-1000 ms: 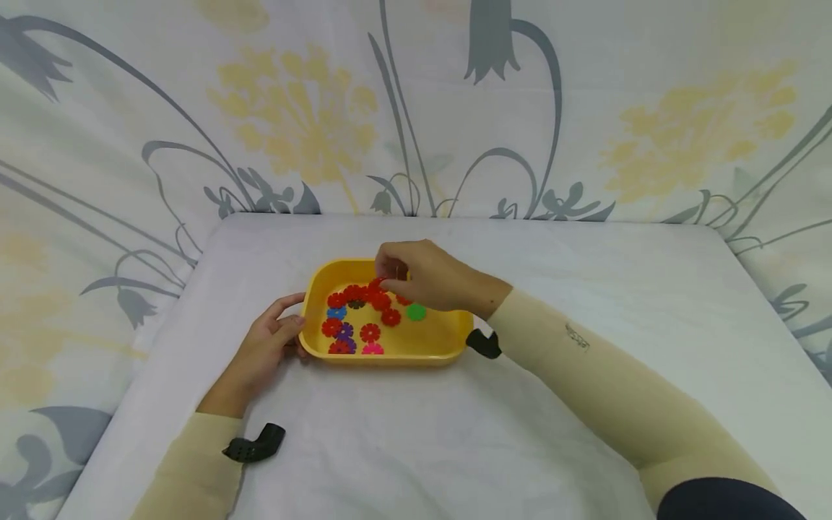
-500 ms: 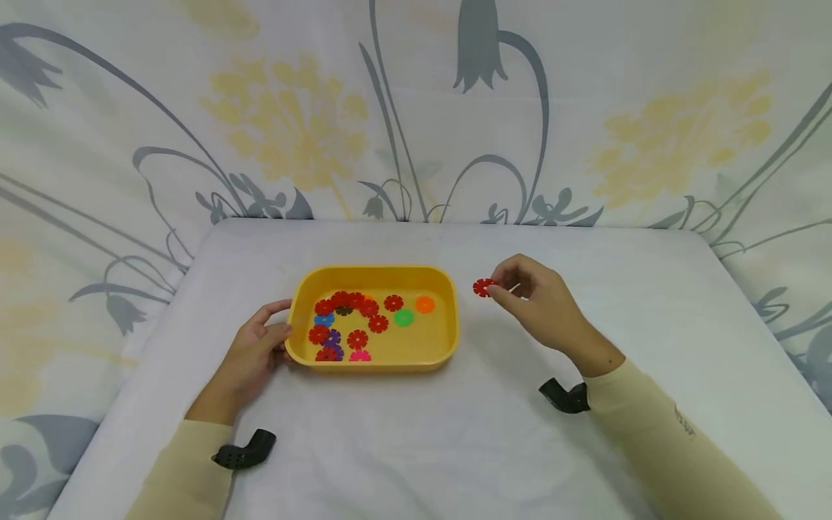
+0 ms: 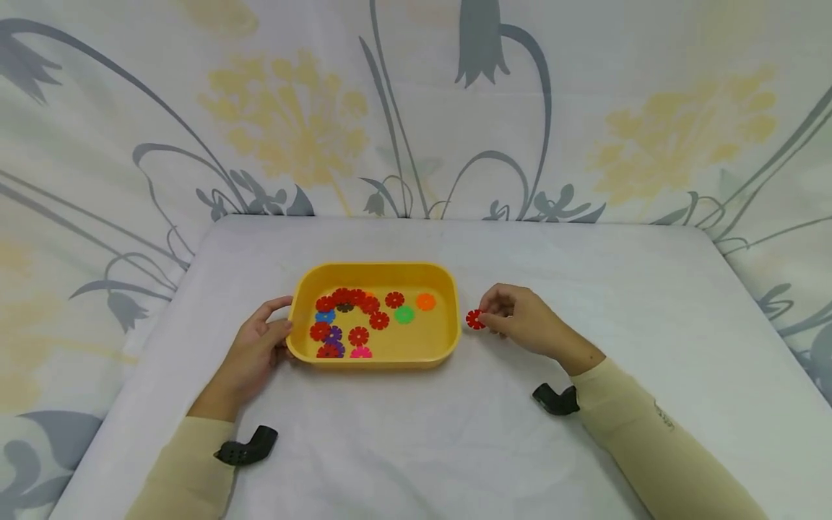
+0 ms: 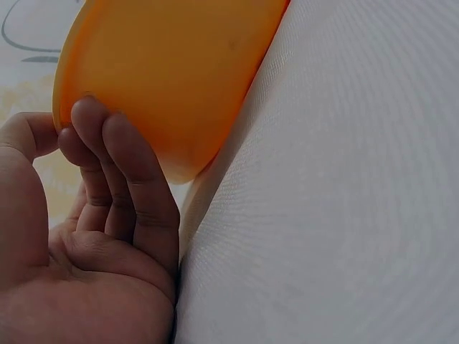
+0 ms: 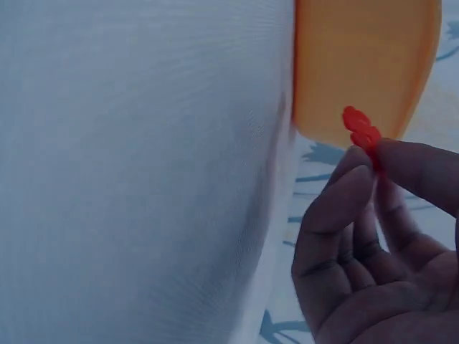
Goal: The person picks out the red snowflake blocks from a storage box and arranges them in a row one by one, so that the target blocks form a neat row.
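From the head camera, we look down on a yellow tray (image 3: pixel 390 276) on a white-covered table (image 3: pixel 403 440). Inside it, red flower-shaped discs (image 3: pixel 359 336) gather toward its left half, with a blue disc (image 3: pixel 323 316) and purple discs (image 3: pixel 334 334) among them. A pink disc (image 3: pixel 361 352) lies by its near wall; a green disc (image 3: pixel 404 315) and an orange disc (image 3: pixel 425 302) lie in its right half. Just outside the tray's right wall, the right hand (image 3: pixel 523 318) holds one more red piece, the held disc (image 3: pixel 476 319). At the tray's left end, the left hand (image 3: pixel 256 347) holds the rim. We judge the step in hand to be handling a single disc beside the steadied tray; the next move calls for a controlled, light pinch.

From the left wrist, we see that grip's fingers curled against the tray's outer wall.

From the right wrist, thumb and finger are clamped on the held disc, beside the tray; it seems raised off the table, though this dim view leaves some doubt.
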Tool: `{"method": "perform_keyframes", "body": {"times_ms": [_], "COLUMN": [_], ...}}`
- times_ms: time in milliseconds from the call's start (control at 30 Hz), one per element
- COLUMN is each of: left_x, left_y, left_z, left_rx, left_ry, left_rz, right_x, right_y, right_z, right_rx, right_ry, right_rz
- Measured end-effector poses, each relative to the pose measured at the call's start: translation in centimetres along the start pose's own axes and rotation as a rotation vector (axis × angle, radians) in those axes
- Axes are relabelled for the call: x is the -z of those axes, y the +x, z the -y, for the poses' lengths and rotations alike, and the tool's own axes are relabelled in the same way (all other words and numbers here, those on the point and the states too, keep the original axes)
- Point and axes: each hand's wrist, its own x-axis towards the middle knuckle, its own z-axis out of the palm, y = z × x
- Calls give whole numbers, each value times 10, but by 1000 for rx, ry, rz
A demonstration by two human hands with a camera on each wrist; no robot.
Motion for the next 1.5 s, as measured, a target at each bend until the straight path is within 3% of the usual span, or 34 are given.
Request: {"method": "perform_keyframes", "body": {"times_ms": [300,533,733,1033,1200,1333,1400,1500], "left_x": [2,4,0,2,-1,-3,-2,-1], "left_y": [-8,-14,-9,-4,-1,2,3,3], "left_z": [1,0,2,-1,-1,-2,-3,-2], "left_rx": [5,-10,0,-12,1,20,26,35], "left_ry": [-8,0,-7,15,19,46,51,48], "left_rz": [-8,-35,-4,-23,-1,-5,-12,-22], "right_x": [-6,-12,-6,-3,-6,-10,-13,-24], "right_y": [6,7,2,5,-2,-9,-8,0], "right_z": [-14,-10,-8,-4,2,27,45,68], "right_rx": [-80,-41,-61,-46,34,173,242,318], "right_ry": [-55,-137,-190,-144,-147,-124,-119,-133], "right_rz": [122,99,79,76,-23,-116,-119,-54]}}
